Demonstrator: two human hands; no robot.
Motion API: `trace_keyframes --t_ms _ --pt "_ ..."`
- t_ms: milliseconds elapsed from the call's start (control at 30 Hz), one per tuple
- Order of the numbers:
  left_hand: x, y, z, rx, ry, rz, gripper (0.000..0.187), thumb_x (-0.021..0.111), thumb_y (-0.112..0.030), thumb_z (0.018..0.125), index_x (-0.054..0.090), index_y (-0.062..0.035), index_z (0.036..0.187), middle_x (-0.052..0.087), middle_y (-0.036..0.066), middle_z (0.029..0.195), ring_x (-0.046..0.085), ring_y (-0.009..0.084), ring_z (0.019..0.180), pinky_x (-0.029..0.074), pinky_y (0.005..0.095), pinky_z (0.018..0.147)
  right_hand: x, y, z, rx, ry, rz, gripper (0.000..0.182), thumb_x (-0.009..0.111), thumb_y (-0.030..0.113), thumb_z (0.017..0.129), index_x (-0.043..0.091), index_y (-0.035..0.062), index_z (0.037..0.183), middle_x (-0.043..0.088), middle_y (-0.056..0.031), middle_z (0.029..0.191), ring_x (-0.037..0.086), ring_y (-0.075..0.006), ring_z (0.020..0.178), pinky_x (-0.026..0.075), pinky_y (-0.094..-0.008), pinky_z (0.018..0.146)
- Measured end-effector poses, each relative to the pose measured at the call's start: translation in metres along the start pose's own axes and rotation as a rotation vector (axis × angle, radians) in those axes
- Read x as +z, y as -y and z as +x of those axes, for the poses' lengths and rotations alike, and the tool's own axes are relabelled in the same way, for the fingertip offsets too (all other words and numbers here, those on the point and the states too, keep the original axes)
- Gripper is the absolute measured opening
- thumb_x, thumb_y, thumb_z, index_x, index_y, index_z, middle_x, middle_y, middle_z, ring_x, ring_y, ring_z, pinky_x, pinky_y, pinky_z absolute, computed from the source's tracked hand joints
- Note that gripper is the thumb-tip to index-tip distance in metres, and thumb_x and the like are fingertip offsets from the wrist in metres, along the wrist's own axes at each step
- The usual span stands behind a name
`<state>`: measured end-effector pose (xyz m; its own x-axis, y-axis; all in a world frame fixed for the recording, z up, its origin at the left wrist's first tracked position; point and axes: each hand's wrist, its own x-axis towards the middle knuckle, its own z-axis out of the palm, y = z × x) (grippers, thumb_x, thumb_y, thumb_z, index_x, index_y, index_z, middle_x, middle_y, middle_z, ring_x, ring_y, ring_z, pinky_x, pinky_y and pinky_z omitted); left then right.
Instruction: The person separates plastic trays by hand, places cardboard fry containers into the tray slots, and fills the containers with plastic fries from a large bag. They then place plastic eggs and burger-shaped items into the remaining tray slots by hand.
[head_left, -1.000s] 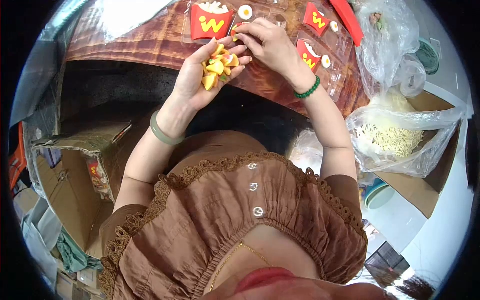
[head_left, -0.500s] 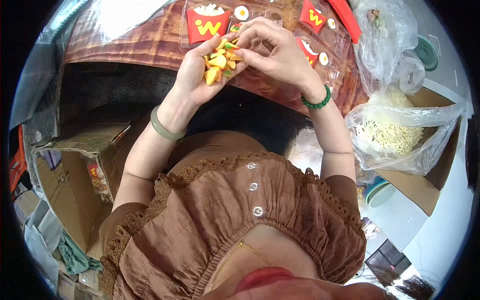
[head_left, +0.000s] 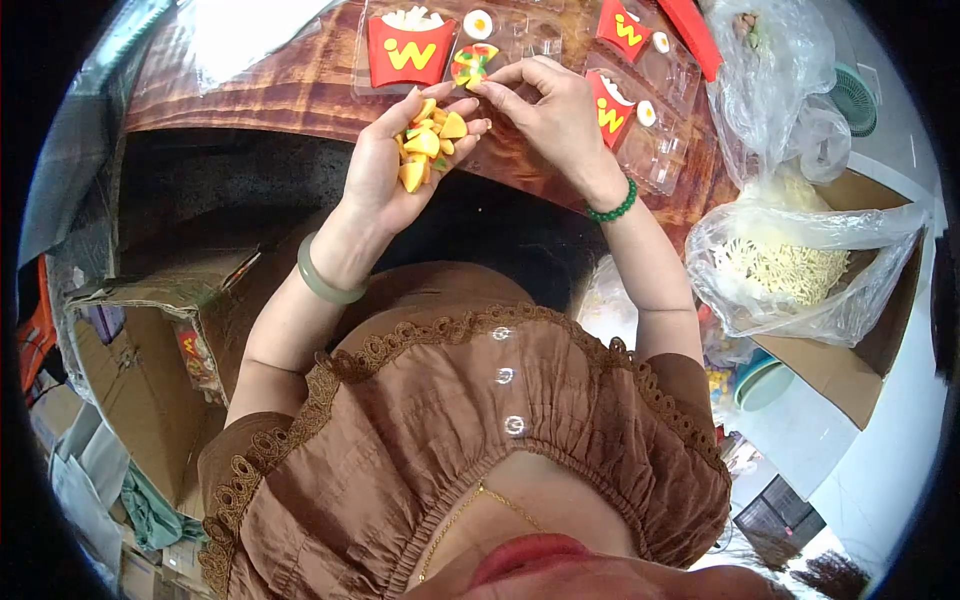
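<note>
My left hand (head_left: 385,170) is palm up, its fingers curled around a heap of small yellow toy pieces (head_left: 424,143), some with green or orange parts. My right hand (head_left: 545,112) pinches a small yellow piece (head_left: 474,84) at the lower edge of a round, colourful toy pizza (head_left: 472,62). The pizza lies in a clear plastic tray (head_left: 515,45). In the same tray are a red fries box (head_left: 409,50) with a yellow mark and a small toy fried egg (head_left: 478,24), both just beyond my hands.
More clear trays on the wooden table (head_left: 250,95) hold red fries boxes (head_left: 622,32) and small eggs (head_left: 646,113). At the right, a plastic bag of pale strips (head_left: 785,268) sits in a cardboard box (head_left: 868,385). Another cardboard box (head_left: 135,400) stands at the left.
My right hand has moved away from the heap in my left hand to the pizza, with a yellow piece. My left hand has lowered slightly, uncovering the pizza.
</note>
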<state>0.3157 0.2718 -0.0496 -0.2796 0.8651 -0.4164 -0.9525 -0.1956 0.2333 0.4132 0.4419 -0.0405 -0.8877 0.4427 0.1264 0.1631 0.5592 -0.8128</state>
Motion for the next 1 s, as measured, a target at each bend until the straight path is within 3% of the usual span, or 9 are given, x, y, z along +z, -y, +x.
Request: trace_keyframes --t_ms 67,167,467,533,667,733,800,900,1000 --pt "0.001 0.0 0.0 0.009 -0.021 -0.004 0.038 0.036 -0.027 0.1 0.042 0.0016 0.125 0.057 0.02 0.116 0.061 0.0302 0.1 0.053 0.0349 0.086 -0.002 0.005 -0.002 -0.115 0.029 -0.247 0.013 0.069 0.014 0.083 0.068 0.0028 0.09 0.066 -0.0061 0.082 0.062 -0.009 0.067 0.049 -0.0221 0.059" --pt "0.002 -0.001 0.0 0.019 -0.033 -0.006 0.038 0.035 -0.026 0.1 0.042 0.0016 0.125 0.056 0.02 0.117 0.061 0.03 0.101 0.053 0.0348 0.086 -0.003 0.002 0.0 -0.162 -0.008 -0.225 0.016 0.068 0.019 0.081 0.067 0.0042 0.086 0.062 -0.0094 0.081 0.063 -0.0211 0.069 0.05 -0.0314 0.061" --pt "0.006 0.0 0.001 0.006 0.057 -0.042 0.042 0.034 -0.027 0.1 0.037 0.001 0.131 0.054 0.02 0.121 0.059 0.0297 0.104 0.052 0.0371 0.088 -0.002 0.003 0.004 -0.023 0.004 -0.006 0.017 0.067 0.018 0.081 0.068 0.0053 0.092 0.064 -0.0094 0.084 0.061 -0.0218 0.068 0.049 -0.0308 0.063" --pt "0.001 -0.001 0.001 -0.003 0.07 -0.06 0.043 0.035 -0.027 0.1 0.037 0.0009 0.132 0.053 0.02 0.122 0.059 0.0297 0.105 0.052 0.0376 0.089 -0.007 0.005 0.002 0.02 0.068 0.166 0.016 0.068 0.018 0.081 0.069 0.0068 0.092 0.064 -0.0083 0.083 0.06 -0.0206 0.067 0.048 -0.0299 0.064" --pt "-0.005 0.001 0.006 -0.039 0.163 -0.099 0.042 0.035 -0.026 0.1 0.036 0.0013 0.132 0.052 0.02 0.124 0.058 0.0309 0.108 0.051 0.0387 0.09 -0.02 0.031 0.0 -0.27 0.273 -0.075 0.015 0.067 0.01 0.084 0.067 0.003 0.096 0.064 -0.0015 0.08 0.061 -0.0088 0.074 0.051 -0.0227 0.067" --pt "0.0 0.0 0.004 -0.034 0.146 -0.102 0.042 0.034 -0.026 0.1 0.036 0.0015 0.132 0.051 0.02 0.124 0.057 0.0317 0.109 0.051 0.039 0.09 -0.028 0.047 -0.004 0.066 0.208 0.178 0.015 0.069 0.016 0.08 0.065 0.0045 0.089 0.061 -0.005 0.081 0.062 -0.0181 0.077 0.048 -0.0279 0.068" --pt "0.005 -0.001 0.003 -0.047 0.072 -0.097 0.042 0.034 -0.026 0.1 0.036 0.0017 0.131 0.051 0.021 0.125 0.056 0.0326 0.111 0.051 0.0394 0.09 -0.03 0.034 0.002 0.01 0.143 -0.086 0.016 0.068 0.015 0.079 0.064 0.0046 0.091 0.06 -0.0053 0.082 0.061 -0.0221 0.079 0.05 -0.0291 0.07" --pt "0.001 0.002 0.006 -0.03 0.085 -0.08 0.041 0.034 -0.026 0.1 0.037 0.0016 0.13 0.05 0.021 0.127 0.054 0.0335 0.113 0.05 0.0394 0.092 -0.027 0.006 0.007 -0.395 0.042 -0.525 0.014 0.068 0.009 0.078 0.065 0.0042 0.091 0.063 -0.007 0.083 0.061 -0.0255 0.079 0.05 -0.0323 0.067" --pt "0.002 0.002 0.007 -0.038 0.078 -0.089 0.041 0.034 -0.025 0.1 0.037 0.0014 0.13 0.049 0.021 0.127 0.054 0.0335 0.113 0.049 0.0391 0.093 -0.021 0.002 0.004 -0.451 0.111 -0.46 0.012 0.063 0.012 0.08 0.063 0.0045 0.089 0.06 -0.0093 0.083 0.06 -0.0276 0.08 0.05 -0.0355 0.073"
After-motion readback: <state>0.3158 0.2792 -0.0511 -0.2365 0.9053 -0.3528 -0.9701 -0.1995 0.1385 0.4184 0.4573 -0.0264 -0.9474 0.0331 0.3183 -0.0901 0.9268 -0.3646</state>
